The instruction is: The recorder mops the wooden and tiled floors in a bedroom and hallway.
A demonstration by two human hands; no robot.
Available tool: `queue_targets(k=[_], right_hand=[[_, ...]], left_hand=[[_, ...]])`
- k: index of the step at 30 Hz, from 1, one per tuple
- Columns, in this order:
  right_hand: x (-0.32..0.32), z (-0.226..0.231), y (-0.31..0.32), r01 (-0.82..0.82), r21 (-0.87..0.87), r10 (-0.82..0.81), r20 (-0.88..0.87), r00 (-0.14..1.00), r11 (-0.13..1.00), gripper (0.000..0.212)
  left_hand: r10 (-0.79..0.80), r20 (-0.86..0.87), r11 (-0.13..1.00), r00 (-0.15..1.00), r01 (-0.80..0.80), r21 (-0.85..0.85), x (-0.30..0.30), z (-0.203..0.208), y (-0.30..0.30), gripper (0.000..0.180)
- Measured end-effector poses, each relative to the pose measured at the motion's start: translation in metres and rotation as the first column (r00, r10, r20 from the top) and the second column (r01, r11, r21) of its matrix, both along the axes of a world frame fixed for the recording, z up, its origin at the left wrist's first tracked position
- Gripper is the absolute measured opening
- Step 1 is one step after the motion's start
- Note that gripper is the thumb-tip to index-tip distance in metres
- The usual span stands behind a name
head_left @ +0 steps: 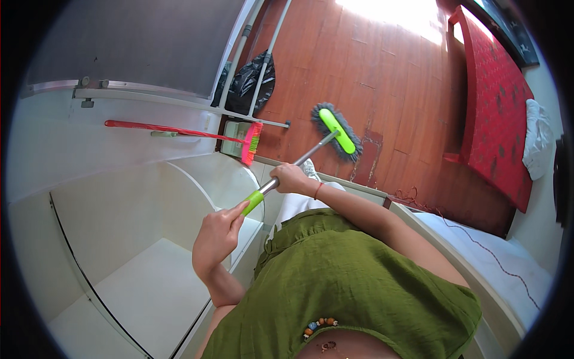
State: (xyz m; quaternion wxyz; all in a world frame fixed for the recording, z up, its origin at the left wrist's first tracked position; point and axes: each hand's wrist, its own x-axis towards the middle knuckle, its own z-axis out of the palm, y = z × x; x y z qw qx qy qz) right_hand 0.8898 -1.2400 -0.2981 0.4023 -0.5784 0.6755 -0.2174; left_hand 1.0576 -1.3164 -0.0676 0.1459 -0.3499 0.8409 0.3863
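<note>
I hold a mop [339, 133] with a lime-green head, a grey shaggy fringe and a silver pole. Its head rests on the reddish wooden floor [388, 78], ahead of me and a little to the right. My left hand [218, 234] is closed on the green grip at the pole's upper end. Farther down, my right hand [292, 178] wraps round the silver part of the pole. A red cord circles the right wrist. The palm sides of both hands are hidden.
A red-handled broom [251, 143] and a pale dustpan [234, 136] stand at the left, near a black plastic bag [254, 84] and a metal rack [263, 69]. White shelving [161, 269] lies along my left. A red patterned bench [493, 107] and a bed [478, 239] are at the right.
</note>
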Motion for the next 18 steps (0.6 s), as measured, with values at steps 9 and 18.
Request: queue_targets(k=[9, 18], right_hand=[[-0.006, -0.01, -0.087, -0.496, -0.058, 0.497, -0.003, 0.868, 0.866, 0.007], [-0.102, -0.073, -0.127, -0.425, 0.018, 0.419, -0.205, 0.884, 0.905, 0.011]], left_hand=[[0.091, 0.233, 0.977, 0.968, -0.042, -0.208, -0.013, -0.003, 0.005, 0.038], [0.171, 0.145, 0.983, 0.975, -0.159, -0.092, -0.086, -0.097, -0.019, 0.057]])
